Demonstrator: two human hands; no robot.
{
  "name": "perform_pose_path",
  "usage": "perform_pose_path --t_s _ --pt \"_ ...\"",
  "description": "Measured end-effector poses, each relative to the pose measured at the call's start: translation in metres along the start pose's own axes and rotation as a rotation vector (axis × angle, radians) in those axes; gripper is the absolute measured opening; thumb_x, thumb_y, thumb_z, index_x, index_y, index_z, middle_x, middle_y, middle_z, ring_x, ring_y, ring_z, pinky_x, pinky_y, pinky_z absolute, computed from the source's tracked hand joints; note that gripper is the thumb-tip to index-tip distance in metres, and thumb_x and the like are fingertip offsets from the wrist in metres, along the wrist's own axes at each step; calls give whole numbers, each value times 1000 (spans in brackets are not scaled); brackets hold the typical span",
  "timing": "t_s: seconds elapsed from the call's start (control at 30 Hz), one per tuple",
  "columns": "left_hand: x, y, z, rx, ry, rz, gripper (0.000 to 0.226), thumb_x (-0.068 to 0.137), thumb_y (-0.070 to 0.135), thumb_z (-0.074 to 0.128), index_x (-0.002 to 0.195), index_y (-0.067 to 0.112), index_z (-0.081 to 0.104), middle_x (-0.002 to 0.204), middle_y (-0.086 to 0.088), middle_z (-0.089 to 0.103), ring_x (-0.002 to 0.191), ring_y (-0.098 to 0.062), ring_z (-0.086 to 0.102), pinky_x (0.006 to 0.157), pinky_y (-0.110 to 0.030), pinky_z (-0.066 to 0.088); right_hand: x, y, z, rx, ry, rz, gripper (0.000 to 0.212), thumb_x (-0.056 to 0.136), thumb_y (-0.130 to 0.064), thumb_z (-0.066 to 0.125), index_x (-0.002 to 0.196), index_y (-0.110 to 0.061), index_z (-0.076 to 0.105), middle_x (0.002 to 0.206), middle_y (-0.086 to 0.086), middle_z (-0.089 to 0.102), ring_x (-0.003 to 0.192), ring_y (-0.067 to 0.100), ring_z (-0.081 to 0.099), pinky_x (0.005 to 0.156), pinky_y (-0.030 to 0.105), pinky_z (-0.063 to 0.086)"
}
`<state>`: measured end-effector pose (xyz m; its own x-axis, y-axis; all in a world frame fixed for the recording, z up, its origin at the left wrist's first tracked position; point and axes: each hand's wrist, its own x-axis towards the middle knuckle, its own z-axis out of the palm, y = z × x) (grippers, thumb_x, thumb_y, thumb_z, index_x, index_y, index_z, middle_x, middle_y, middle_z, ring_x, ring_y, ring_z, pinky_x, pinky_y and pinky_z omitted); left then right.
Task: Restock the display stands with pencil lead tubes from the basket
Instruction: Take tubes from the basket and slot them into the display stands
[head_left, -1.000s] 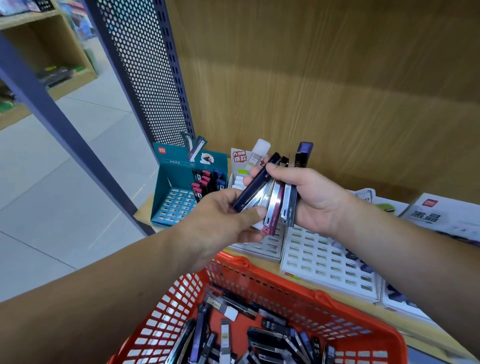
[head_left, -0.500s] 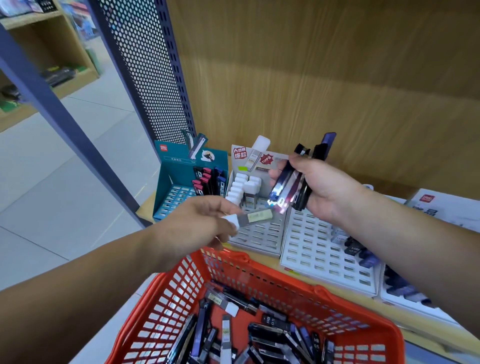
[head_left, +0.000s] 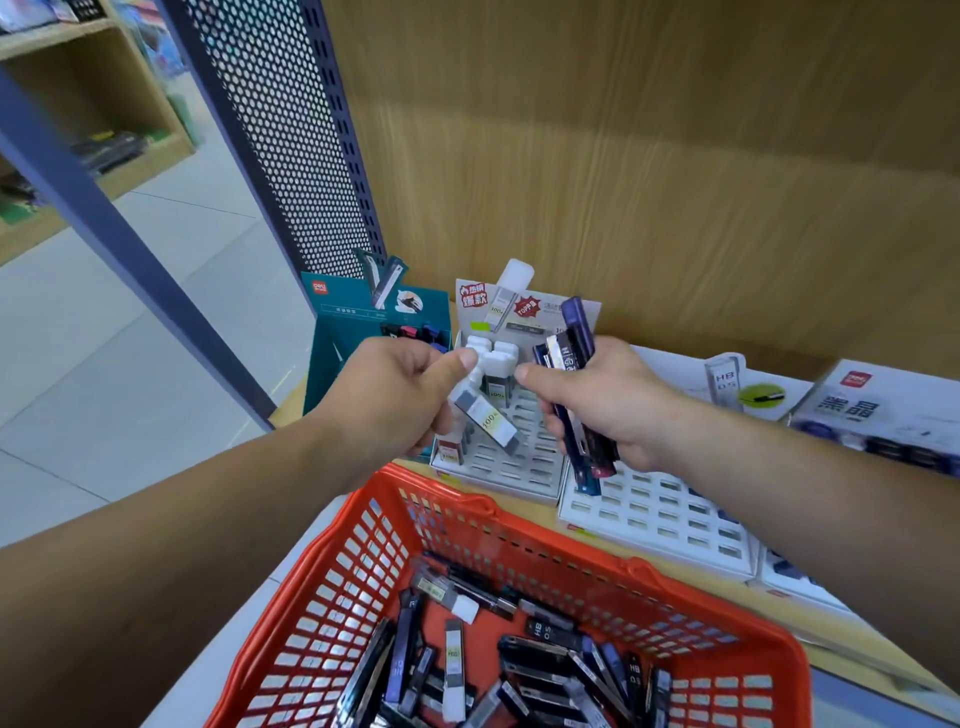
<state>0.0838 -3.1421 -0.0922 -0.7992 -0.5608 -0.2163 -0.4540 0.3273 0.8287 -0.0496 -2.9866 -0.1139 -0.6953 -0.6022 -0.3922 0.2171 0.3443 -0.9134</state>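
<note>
At frame centre, a white-capped lead tube (head_left: 485, 415) is pinched by the left hand (head_left: 395, 400) over the white display stand (head_left: 498, 467); a bundle of dark tubes (head_left: 582, 395) is gripped in the right hand (head_left: 608, 405).

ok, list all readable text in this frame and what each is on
"100" – white-capped tube in the left hand
"HB 0.5" – tube picture on white stand's header card
"HB" – dark tube in the orange basket
"TOP" – red burst on middle stand's card
Chinese characters on the cards and the teal stand's logo: not readable to me.
</note>
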Motion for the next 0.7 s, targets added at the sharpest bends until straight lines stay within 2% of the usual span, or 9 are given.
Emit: perform_pose_path --t_s 0.1,0.2,0.27,0.33,0.4,0.47,0.53,0.6,0.7 --pt "1 3 5 164 -60 65 36 106 41 54 87 13 65 56 7 67 43 -3 50 49 -20 45 3 6 -3 -18 -24 26 22 94 -21 75 87 -11 58 58 6 55 46 21 51 48 32 47" --pt "11 7 3 318 -77 128 15 106 39 54 100 25 55 72 4 74 60 -3 63 55 -23 48 6 10 -2 -19 -8 37 21 94 -19 75 85 -11 59 61 8 58 44 21 52 48 33 48" --pt "23 6 1 418 -72 180 9 106 33 55 104 25 52 82 1 73 75 -13 69 65 -32 56 8 13 -2 -28 7 19 19 93 -19 76 87 -12 60 65 9 60 47 22 54 50 34 50" --pt "35 4 2 465 -109 237 2 106 24 52 108 25 52 88 1 72 80 -16 69 74 -40 59 11 17 -3 -68 12 -8 19 93 -19 76 87 -13 59 65 9 60 47 22 55 51 34 50" --pt "43 1 8 520 -146 310 10 105 19 53 113 25 56 88 3 72 79 -14 67 73 -36 56 13 22 -4 -98 7 -21 19 94 -18 74 87 -13 57 65 9 60 47 22 56 50 34 50" --pt "48 -3 14 601 -135 407 9 103 24 60 110 23 65 90 4 70 80 -15 63 72 -33 49 16 25 -5 -100 -10 -11 18 95 -18 72 88 -13 57 66 9 60 47 22 56 50 35 50" --pt "53 -9 18 654 -116 488 10 102 26 64 106 21 71 100 2 65 89 -17 59 78 -36 48 18 26 -7 -69 -16 9 17 95 -20 72 90 -12 57 68 10 61 48 22 56 51 35 51" --pt "59 -14 19 683 -113 512 9 102 22 64 106 19 72 105 0 63 95 -19 59 83 -37 48 21 26 -9 -25 -8 30 16 96 -20 72 91 -11 59 71 12 61 49 22 55 54 36 52" --pt "65 -20 20 694 -89 558 10 102 20 64 107 17 72 105 -1 65 96 -20 59 81 -36 47 24 26 -12 -2 3 50 17 96 -20 72 90 -11 60 67 9 60 48 21 54 54 35 52"
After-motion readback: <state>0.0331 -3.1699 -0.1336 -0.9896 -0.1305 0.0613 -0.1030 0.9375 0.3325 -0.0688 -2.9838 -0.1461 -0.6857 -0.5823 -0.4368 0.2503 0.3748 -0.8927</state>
